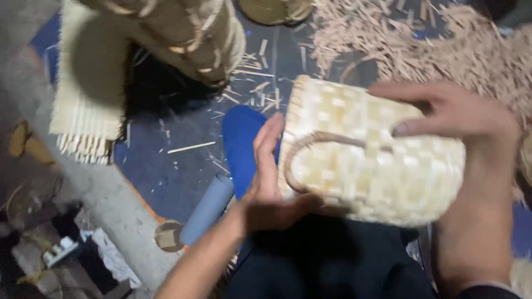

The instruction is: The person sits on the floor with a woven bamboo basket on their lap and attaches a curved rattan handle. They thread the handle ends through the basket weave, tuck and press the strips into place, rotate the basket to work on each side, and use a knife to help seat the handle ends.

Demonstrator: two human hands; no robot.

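A small pale woven basket [377, 160] with a curved cane handle is held over my lap, turned on its side. My right hand [454, 119] grips it from the top right, the thumb pressed on the weave near the handle. At the basket's left end my left hand [271, 177] presses flat against the edge, fingers pointing up, the palm under the lower corner. The picture is blurred by motion.
A stack of woven baskets [188, 33] lies at the top left beside a flat mat of split strips [83, 122]. A heap of shavings [443, 44] covers the top right. A blue object [241, 138] and a grey tube [208, 207] lie on the dark floor.
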